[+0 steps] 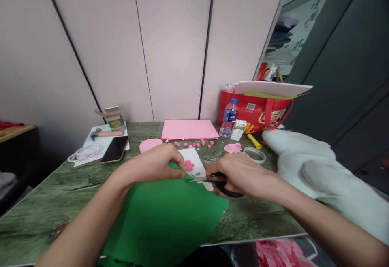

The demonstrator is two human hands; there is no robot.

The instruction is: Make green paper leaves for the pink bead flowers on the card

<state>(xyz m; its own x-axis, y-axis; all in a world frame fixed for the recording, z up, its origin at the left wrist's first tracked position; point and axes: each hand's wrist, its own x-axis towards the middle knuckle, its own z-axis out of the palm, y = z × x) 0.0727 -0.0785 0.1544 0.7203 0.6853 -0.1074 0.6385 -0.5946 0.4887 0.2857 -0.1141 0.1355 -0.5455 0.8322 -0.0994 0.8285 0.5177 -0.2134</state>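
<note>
Nr edge, middle: big green sheet (pixel 170 214) lies partly on the surface (pixel 255 222), its lower part running past the edge; pink crumpled stuff (pixel 279 253) sits below that edge, R of ctr. L hand (pixel 162 163): grip pinched tight, thumb vs. fingers, on the sheet's far part. R hand (pixel 235 174): grip closed round the black handles of the scissors (pixel 198 179), blades pointing L at the green paper by the L fingertips; can't tell how wide the blades are. Just beyond, btwn the hands, white card (pixel 194 156) w/ pink flower (pixel 189 165) & green leaf. Twd L edge: phone (pixel 115 149), bead string (pixel 86 152), hammer (pixel 107 133). Twd R edge: white plush-like item (pixel 304 157), tape roll (pixel 263 159), yellow tube (pixel 254 141). Small pink bits (pixel 194 144) in a row, then pink paper stack (pixel 190 129) nr far edge, ctr. Far R corner: white carton (pixel 238 130), bottle (pixel 227 117), red bag (pixel 240 105). Small open box (pixel 115 122) nr far L corner.
</note>
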